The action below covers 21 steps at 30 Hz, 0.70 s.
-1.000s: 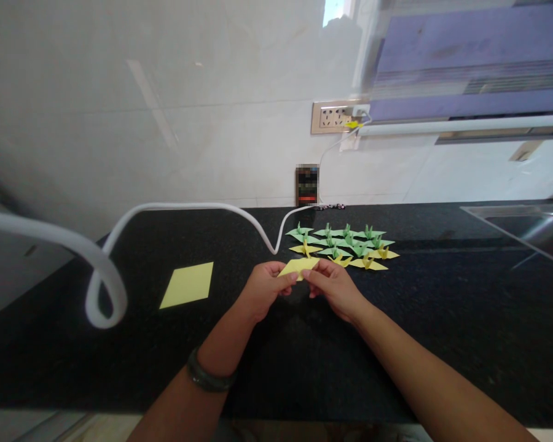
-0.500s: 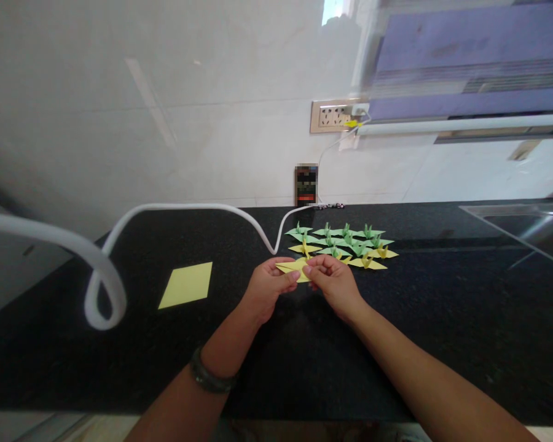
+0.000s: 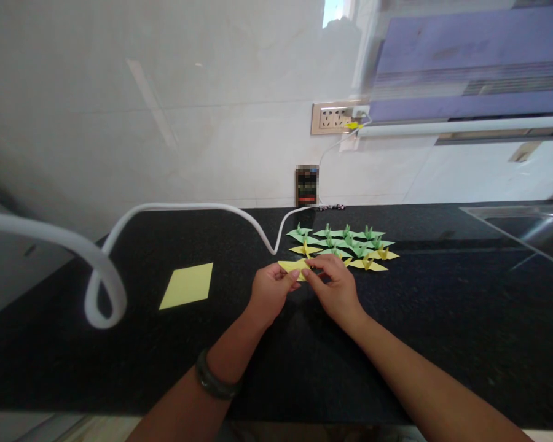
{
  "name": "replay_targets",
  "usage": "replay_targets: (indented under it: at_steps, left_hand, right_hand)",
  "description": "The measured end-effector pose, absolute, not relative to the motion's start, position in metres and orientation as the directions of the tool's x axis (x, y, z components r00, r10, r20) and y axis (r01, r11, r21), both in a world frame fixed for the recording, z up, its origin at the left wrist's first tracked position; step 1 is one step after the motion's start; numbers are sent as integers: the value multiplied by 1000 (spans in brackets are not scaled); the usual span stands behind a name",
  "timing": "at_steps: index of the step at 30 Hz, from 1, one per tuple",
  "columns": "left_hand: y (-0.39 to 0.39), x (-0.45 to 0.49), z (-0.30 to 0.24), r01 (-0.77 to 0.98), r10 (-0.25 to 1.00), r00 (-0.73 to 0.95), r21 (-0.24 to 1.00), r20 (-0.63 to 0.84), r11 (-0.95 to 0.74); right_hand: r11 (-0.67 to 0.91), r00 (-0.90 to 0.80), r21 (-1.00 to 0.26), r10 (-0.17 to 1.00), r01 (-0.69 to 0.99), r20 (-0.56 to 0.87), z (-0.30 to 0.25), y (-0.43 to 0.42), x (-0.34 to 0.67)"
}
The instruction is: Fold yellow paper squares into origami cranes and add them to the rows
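Note:
My left hand (image 3: 270, 291) and my right hand (image 3: 334, 285) meet over the black countertop (image 3: 442, 319), both pinching a yellow folded paper crane (image 3: 294, 267). The crane lies low on the counter, its wings spread to left and right, at the near left corner of a cluster of green and yellow paper cranes (image 3: 345, 245). A dark band sits on my left wrist (image 3: 214, 380). Fingers of both hands are closed on the paper.
A flat yellow paper square (image 3: 187, 285) lies on the counter to the left. A thick white cable (image 3: 105, 270) loops across the left side toward a phone (image 3: 306, 185) leaning on the wall. A wall socket (image 3: 334, 116) is above; a sink (image 3: 529, 227) at the right.
The yellow paper has gone from a flat folded piece held up between my hands to a winged crane lowered onto the counter beside the cluster. Both hands moved slightly forward and down.

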<state>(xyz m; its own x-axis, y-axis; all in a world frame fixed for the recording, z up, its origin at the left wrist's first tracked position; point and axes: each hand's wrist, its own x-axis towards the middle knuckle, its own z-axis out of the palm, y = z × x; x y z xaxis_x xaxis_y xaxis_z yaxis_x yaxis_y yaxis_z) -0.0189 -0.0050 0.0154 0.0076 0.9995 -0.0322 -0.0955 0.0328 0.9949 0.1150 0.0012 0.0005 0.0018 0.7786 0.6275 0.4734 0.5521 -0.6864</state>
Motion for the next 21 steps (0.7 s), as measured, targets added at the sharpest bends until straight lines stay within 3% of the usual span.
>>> replay_targets:
  at_steps: [8,17,21]
  left_hand:
    - [-7,-16,15,-122,999,-28,992,-25,21]
    - [-6,-22,14,-19,998,55,1000,23,-22]
    - [-6,-26,14,123,987,117,985,107,-121]
  right_hand:
    - [654,-108,-458,635,602,765,2,3,119]
    - [638,-174,-535,717,554,675,11,1,119]
    - [623,-256,-510,747,593,614,14,3,124]
